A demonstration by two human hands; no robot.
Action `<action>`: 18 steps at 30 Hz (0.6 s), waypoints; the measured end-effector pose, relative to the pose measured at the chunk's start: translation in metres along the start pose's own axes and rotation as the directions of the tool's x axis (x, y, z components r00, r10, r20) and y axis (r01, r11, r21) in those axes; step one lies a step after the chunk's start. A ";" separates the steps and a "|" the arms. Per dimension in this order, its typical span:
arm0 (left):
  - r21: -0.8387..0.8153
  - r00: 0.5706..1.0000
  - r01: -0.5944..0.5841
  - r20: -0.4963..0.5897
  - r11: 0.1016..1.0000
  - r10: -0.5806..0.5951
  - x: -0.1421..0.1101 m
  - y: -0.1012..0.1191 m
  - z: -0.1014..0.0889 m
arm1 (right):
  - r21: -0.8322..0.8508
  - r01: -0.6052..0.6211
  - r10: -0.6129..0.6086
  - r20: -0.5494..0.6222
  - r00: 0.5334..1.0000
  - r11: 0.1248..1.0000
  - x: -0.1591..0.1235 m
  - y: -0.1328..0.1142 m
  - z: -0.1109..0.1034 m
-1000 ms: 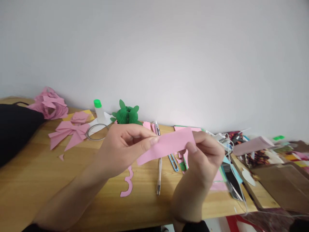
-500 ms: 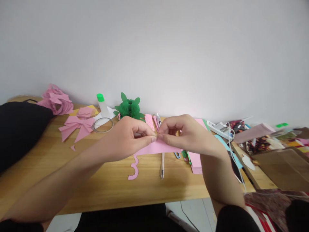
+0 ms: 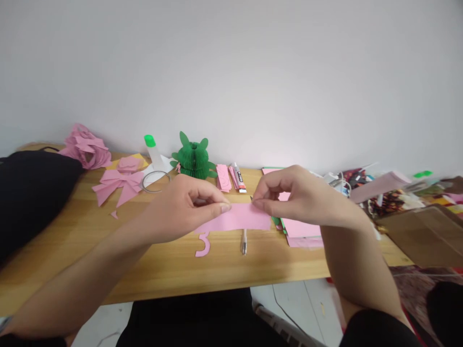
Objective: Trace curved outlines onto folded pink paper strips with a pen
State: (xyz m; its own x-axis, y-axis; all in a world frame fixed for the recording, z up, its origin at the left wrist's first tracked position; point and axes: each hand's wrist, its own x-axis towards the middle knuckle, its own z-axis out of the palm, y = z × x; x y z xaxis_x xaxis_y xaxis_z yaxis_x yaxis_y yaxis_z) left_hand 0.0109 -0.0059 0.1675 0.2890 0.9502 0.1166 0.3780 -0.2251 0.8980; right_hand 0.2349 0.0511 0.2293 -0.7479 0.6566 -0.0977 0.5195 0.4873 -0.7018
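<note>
A strip of pink paper (image 3: 240, 216) is stretched between my two hands above the wooden table. My left hand (image 3: 193, 202) pinches its top edge on the left, thumb against forefinger. Toward the right end of the same edge, my right hand (image 3: 285, 197) pinches it likewise. Under the strip lies a pen (image 3: 244, 243), its upper part hidden by the paper. A curvy pink paper cutout (image 3: 203, 246) rests beside the pen, partly covered at its top. Behind my hands are a glue tube (image 3: 238, 177) and small pink paper pieces (image 3: 223, 177).
A green paper honeycomb figure (image 3: 194, 159) stands near the wall, with a green-capped glue bottle (image 3: 154, 152) and a ring (image 3: 156, 181) to its left. Pink paper bows (image 3: 119, 183) lie further left, near a black bag (image 3: 36, 193). Pink sheets (image 3: 302, 231) are stacked at right.
My hands have moved apart along the strip's upper edge, the right one sliding rightward, so more of the pink paper shows between them. The view has shifted slightly.
</note>
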 end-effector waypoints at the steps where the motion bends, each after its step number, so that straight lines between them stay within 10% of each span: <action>1: -0.003 1.000 0.009 0.000 1.000 -0.009 -0.001 -0.002 -0.001 | 0.019 -0.025 0.025 0.004 1.000 0.999 -0.004 0.002 -0.003; 7: -0.032 0.997 0.067 -0.029 0.997 -0.068 -0.006 -0.012 -0.008 | 0.133 -0.147 0.160 -0.095 0.983 0.980 -0.022 0.011 -0.016; 18: -0.091 0.999 0.053 0.016 0.994 -0.051 -0.002 -0.007 0.003 | 0.082 0.021 -0.018 -0.036 0.999 0.996 0.007 -0.007 0.033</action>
State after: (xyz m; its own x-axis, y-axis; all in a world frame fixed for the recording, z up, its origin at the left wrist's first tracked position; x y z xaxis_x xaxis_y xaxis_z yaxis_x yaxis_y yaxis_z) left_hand 0.0101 -0.0069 0.1595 0.2832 0.9570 0.0634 0.3110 -0.1541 0.9378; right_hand 0.2129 0.0331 0.2098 -0.7416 0.6681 -0.0598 0.4683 0.4519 -0.7593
